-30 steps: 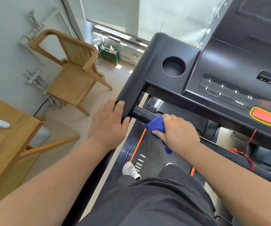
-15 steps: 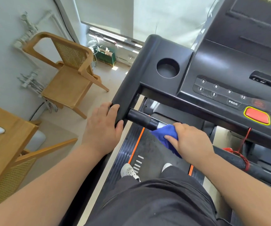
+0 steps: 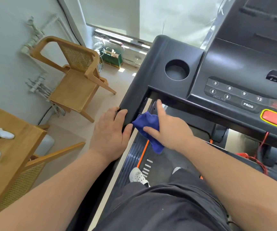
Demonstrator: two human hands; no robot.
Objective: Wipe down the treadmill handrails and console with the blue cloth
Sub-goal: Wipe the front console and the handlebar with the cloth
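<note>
The blue cloth [image 3: 148, 125] has slid back left, right up against the side rail [image 3: 137, 90]. Rub hard into that corner, then go up to the console [image 3: 234, 64]. The right hand [image 3: 172, 130] pinches the cloth in its grip, one finger sticking out. The bar underneath is hidden, maybe wrapped. The left hand [image 3: 109, 135] has its grip closed round the side rail.

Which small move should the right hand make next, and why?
Probably wipe the cloth up the handrail toward the console: the right hand holds it at the handrail's inner side, beside the left hand gripping there, forefinger pointing upward.
</note>
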